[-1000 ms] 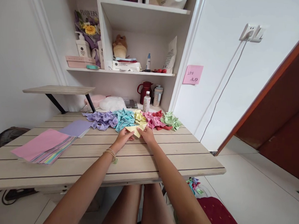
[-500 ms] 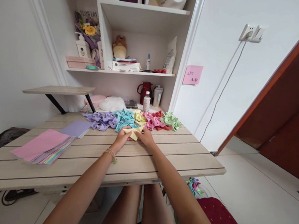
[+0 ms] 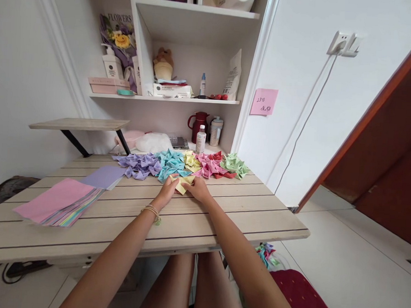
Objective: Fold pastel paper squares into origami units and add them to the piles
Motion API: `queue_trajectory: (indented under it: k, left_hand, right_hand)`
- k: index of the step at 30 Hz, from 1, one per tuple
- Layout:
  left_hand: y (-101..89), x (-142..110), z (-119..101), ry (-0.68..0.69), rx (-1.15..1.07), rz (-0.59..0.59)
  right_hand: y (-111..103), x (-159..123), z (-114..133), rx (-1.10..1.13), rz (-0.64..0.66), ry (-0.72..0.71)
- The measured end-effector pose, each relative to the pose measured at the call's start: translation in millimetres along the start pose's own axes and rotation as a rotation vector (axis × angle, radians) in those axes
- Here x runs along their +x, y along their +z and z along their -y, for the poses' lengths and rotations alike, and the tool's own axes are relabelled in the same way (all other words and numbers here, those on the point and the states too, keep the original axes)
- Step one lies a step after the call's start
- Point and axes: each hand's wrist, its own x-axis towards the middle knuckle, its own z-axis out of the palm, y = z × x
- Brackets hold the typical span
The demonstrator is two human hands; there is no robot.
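Observation:
A partly folded piece of yellow origami paper (image 3: pixel 182 186) is held just above the table in front of me. My left hand (image 3: pixel 168 189) pinches its left side, and my right hand (image 3: pixel 198 189) has its fingers closed on the right side. Some of the fingertips are hidden behind the paper. Just beyond my hands lie heaps of folded paper pieces: purple ones (image 3: pixel 140 164), blue ones (image 3: pixel 170 162), yellow ones (image 3: pixel 191 161), pink ones (image 3: pixel 209 165) and green ones (image 3: pixel 235 164).
At the left lie a stack of coloured paper (image 3: pixel 56 200) and purple sheets (image 3: pixel 103 176) on the slatted table (image 3: pixel 118 234). A bottle (image 3: pixel 200 140), a red jug (image 3: pixel 199 126) and a cup (image 3: pixel 215 130) stand behind the heaps. A small raised shelf (image 3: pixel 79 124) stands back left.
The yellow paper has changed shape slightly; its right wing looks less spread. My right hand has shifted a little around it, and the left hand keeps its pinch.

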Motion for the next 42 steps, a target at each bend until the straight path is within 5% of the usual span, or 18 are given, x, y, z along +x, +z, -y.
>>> queue_trajectory:
  k: [15,24,42]
  left_hand:
    - [0.0,-0.4,1.6,0.117,0.182,0.142]
    - [-3.6,3.8,7.1,0.260,0.380,0.147]
    - [-4.6,1.0,9.8,0.334,0.550,0.150]
  right_hand:
    - [-5.8,-6.2,12.0,-0.078,0.029,-0.060]
    - [-3.7,-5.1,8.5,-0.139,0.034,-0.056]
    - [-5.5,-7.4,13.3,-0.298,0.082,-0.065]
